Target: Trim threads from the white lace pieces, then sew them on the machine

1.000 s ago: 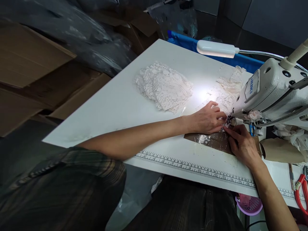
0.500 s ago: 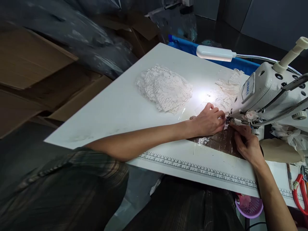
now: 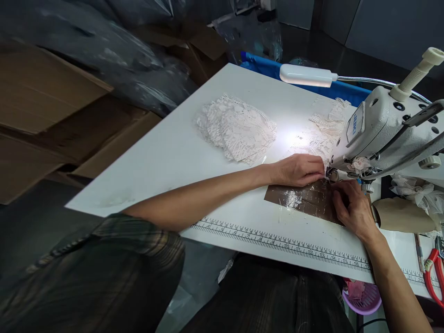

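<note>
A white sewing machine (image 3: 376, 122) stands at the right of the table. My left hand (image 3: 301, 169) is just left of its needle, fingers bent and pressed together on the edge of a white lace piece (image 3: 321, 147). Most of that edge is hidden under the fingers. My right hand (image 3: 355, 208) is close on the needle's right side, its thumb and fingers drawn together; what they hold, if anything, is hidden. Beneath both hands lies a shiny brown plate (image 3: 300, 199). A pile of white lace pieces (image 3: 239, 129) rests left of the machine.
A white lamp (image 3: 307, 75) lights the table (image 3: 166, 162), whose front edge bears a printed ruler (image 3: 277, 241). Red-handled scissors (image 3: 432, 273) and a brown roll (image 3: 404, 215) lie at the right. Below hangs a purple basket (image 3: 364, 300); cardboard boxes (image 3: 45, 88) stand left.
My left hand has moved slightly up and flattened, uncovering more of the brown plate. My right hand stays by the needle, its fingers a little more curled in.
</note>
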Action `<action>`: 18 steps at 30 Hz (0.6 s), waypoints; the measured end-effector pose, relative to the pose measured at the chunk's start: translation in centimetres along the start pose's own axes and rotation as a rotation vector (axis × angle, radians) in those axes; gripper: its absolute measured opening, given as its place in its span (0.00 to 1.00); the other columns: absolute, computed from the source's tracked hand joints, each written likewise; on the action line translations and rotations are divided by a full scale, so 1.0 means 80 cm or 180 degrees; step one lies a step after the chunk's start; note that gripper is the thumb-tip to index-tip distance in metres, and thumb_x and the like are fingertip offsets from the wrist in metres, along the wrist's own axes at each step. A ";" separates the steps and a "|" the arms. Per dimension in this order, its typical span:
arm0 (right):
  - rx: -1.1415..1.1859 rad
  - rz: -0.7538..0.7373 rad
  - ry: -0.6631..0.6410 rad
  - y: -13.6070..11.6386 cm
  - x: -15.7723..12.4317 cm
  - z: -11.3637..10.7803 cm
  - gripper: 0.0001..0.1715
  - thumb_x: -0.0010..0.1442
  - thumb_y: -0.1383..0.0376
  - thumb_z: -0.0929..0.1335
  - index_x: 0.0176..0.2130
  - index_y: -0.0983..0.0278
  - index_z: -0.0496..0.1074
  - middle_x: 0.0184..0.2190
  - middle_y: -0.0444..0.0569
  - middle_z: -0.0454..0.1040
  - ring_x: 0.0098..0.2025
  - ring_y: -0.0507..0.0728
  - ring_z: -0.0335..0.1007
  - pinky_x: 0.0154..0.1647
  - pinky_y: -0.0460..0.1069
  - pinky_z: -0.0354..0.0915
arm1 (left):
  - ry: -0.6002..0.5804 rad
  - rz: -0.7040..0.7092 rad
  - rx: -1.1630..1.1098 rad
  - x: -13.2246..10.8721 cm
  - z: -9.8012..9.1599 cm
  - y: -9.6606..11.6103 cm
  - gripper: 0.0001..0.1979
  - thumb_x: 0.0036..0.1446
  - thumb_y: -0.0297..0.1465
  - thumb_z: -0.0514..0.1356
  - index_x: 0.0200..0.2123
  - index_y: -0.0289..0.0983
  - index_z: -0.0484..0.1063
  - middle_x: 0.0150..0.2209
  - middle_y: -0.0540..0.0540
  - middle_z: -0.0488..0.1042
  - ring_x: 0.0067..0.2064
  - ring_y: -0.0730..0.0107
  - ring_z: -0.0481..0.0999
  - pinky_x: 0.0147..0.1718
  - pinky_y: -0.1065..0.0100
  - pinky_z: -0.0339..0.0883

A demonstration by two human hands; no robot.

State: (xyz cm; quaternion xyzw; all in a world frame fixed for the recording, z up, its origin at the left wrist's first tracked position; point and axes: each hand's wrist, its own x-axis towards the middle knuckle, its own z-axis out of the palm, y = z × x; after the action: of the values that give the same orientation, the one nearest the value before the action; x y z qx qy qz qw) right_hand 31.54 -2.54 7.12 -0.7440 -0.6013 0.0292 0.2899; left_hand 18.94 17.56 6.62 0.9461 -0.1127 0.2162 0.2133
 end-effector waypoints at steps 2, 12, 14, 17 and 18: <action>-0.0174 -0.0080 -0.0200 -0.004 0.001 0.001 0.19 0.65 0.64 0.61 0.49 0.63 0.75 0.41 0.56 0.75 0.40 0.60 0.74 0.39 0.56 0.73 | 0.0283 -0.0219 -0.0226 0.001 0.001 0.004 0.11 0.67 0.29 0.52 0.38 0.33 0.74 0.37 0.42 0.78 0.38 0.72 0.76 0.37 0.67 0.72; -0.0478 -0.0364 -0.0404 -0.002 -0.003 0.005 0.22 0.64 0.65 0.61 0.53 0.64 0.76 0.44 0.59 0.73 0.41 0.60 0.72 0.40 0.55 0.74 | 0.0000 0.0171 0.0254 -0.003 0.005 0.005 0.12 0.65 0.29 0.52 0.37 0.36 0.76 0.39 0.42 0.80 0.38 0.68 0.76 0.38 0.63 0.69; -0.0268 -0.0386 -0.0383 -0.002 -0.003 0.002 0.21 0.64 0.65 0.61 0.52 0.63 0.77 0.45 0.58 0.73 0.42 0.60 0.72 0.43 0.55 0.73 | -0.0094 0.0302 0.0469 -0.004 0.006 0.004 0.11 0.65 0.30 0.53 0.37 0.37 0.76 0.40 0.43 0.80 0.37 0.67 0.75 0.38 0.63 0.67; 0.0173 -0.0333 -0.0334 0.002 -0.002 -0.007 0.19 0.63 0.64 0.62 0.47 0.61 0.79 0.44 0.54 0.74 0.45 0.58 0.73 0.47 0.53 0.71 | -0.0136 0.0368 0.0608 -0.005 0.005 0.004 0.11 0.65 0.31 0.54 0.38 0.38 0.78 0.41 0.43 0.80 0.37 0.68 0.75 0.37 0.63 0.65; 0.0306 -0.0231 -0.0255 0.005 -0.001 -0.010 0.19 0.63 0.64 0.62 0.45 0.61 0.79 0.43 0.53 0.74 0.45 0.57 0.73 0.48 0.53 0.70 | -0.0140 0.0359 0.0642 -0.005 0.006 0.004 0.11 0.65 0.31 0.54 0.38 0.38 0.78 0.41 0.43 0.80 0.37 0.68 0.75 0.37 0.63 0.65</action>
State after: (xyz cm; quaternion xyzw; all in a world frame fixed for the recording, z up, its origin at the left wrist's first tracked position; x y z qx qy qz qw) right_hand 32.19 -3.01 7.59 -0.7052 -0.6368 0.0773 0.3019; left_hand 18.64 17.15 6.16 0.9594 -0.1481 0.2172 0.1019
